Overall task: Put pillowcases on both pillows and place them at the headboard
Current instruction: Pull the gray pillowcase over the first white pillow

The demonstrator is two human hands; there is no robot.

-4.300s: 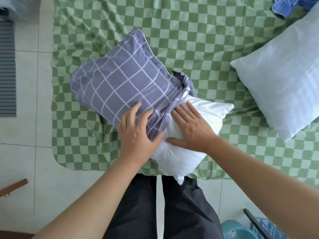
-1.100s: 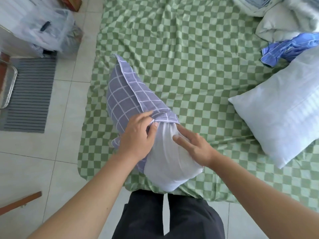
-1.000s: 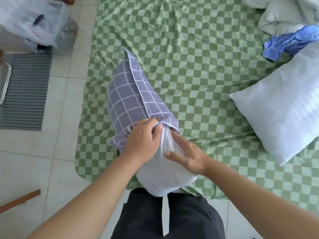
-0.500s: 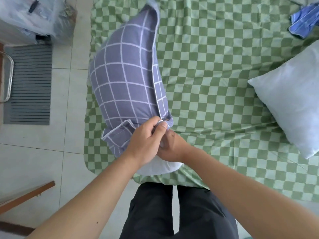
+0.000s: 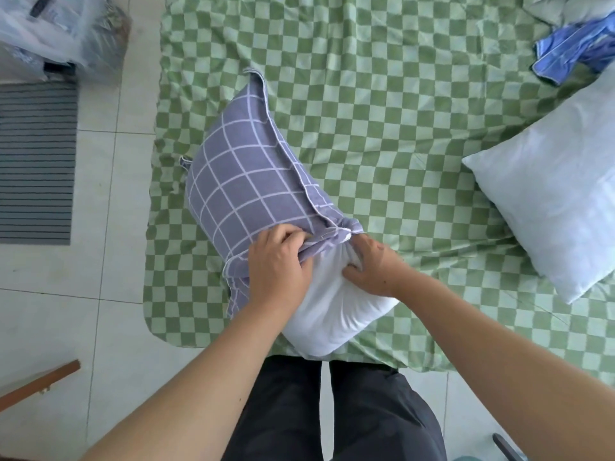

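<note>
I see the plump white pillow (image 5: 336, 314) lying at the near edge of the bed with the green-and-white checked sheet (image 5: 382, 104), about half of it inside the purple pillowcase with a white grid pattern (image 5: 246, 181). The covered end points away across the sheet; the bare white end hangs just over the sheet's near edge, above my dark trousers (image 5: 332, 417). My left hand (image 5: 279, 264) is clenched on the bunched open hem of the pillowcase, fingers curled into the fabric. My right hand (image 5: 376, 264) is just beside it at the same hem, thumb pressed into the white pillow; its fingers are tucked out of sight at the opening, so I cannot tell what they grasp. A second bare white pillow (image 5: 552, 207) lies well apart from the first, toward the sheet's right side. Crumpled blue cloth (image 5: 579, 48) sits beyond that second pillow. Off the sheet's left edge, on the tiled floor, lies a grey striped mat (image 5: 36, 161).
</note>
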